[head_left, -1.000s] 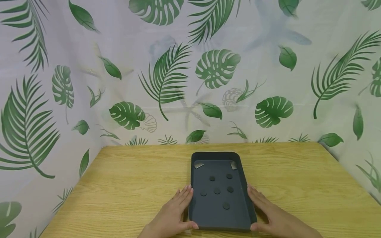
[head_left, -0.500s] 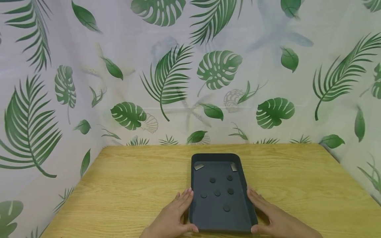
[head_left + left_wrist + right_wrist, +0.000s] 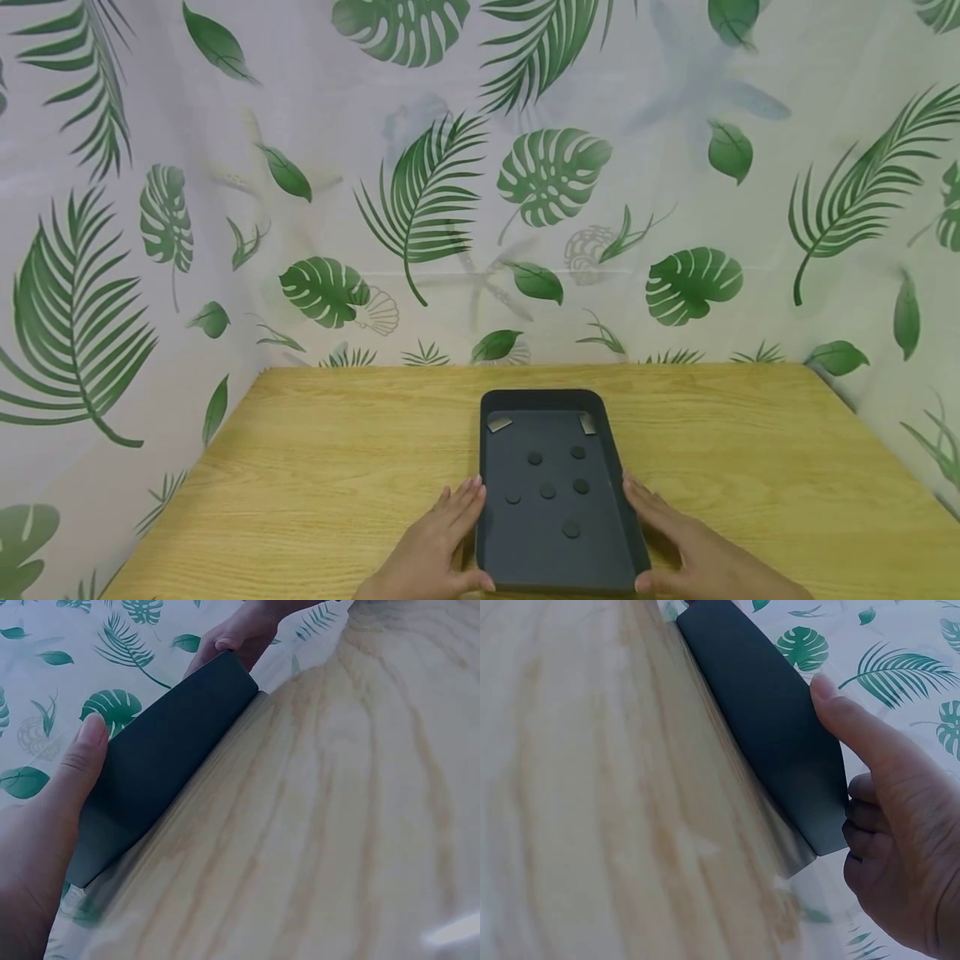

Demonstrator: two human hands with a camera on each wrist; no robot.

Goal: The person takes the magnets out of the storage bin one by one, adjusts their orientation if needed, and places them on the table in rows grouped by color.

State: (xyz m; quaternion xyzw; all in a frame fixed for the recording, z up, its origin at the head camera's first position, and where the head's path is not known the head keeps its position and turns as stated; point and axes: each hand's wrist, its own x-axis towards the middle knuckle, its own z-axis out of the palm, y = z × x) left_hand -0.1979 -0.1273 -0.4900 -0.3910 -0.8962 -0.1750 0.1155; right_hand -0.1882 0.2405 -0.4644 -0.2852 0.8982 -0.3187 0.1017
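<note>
A dark grey rectangular tray (image 3: pixel 521 558) lies lengthwise on the wooden table in the head view. Several small dark round discs (image 3: pixel 547 491) are scattered on its floor. One small silvery rectangular piece (image 3: pixel 499 424) sits in the far left corner, another silvery piece (image 3: pixel 587 423) in the far right. My left hand (image 3: pixel 431 550) holds the tray's left side, thumb at the near corner. On the other side, my right hand (image 3: pixel 693 546) holds it the same way. Both wrist views show the tray's near wall (image 3: pixel 161 754) with a thumb at its edge.
The light wooden table (image 3: pixel 337 450) extends to both sides of the tray and behind it. A white cloth (image 3: pixel 465 75) printed with green leaves hangs at the back and along the left and right sides.
The tray has shifted slightly toward the person, with both hands staying at its sides. The discs and silvery pieces keep their places in it. The head view has tilted a little.
</note>
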